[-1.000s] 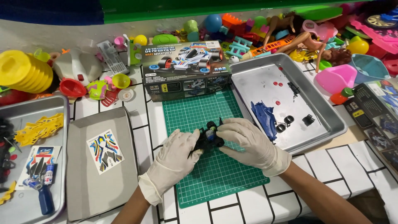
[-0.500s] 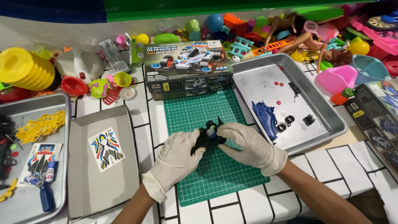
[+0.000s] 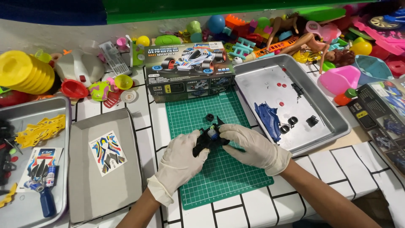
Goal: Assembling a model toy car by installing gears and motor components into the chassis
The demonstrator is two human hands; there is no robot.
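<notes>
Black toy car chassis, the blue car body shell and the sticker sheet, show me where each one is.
black toy car chassis [image 3: 207,141], head view, on its dark middle between both gloved hands.
blue car body shell [image 3: 269,119], head view, on its middle.
sticker sheet [image 3: 108,152], head view, on its printed centre.

Black toy car chassis held low over green cutting mat

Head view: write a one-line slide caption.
Gloved left hand and right hand hold black toy car chassis over green cutting mat.
</notes>
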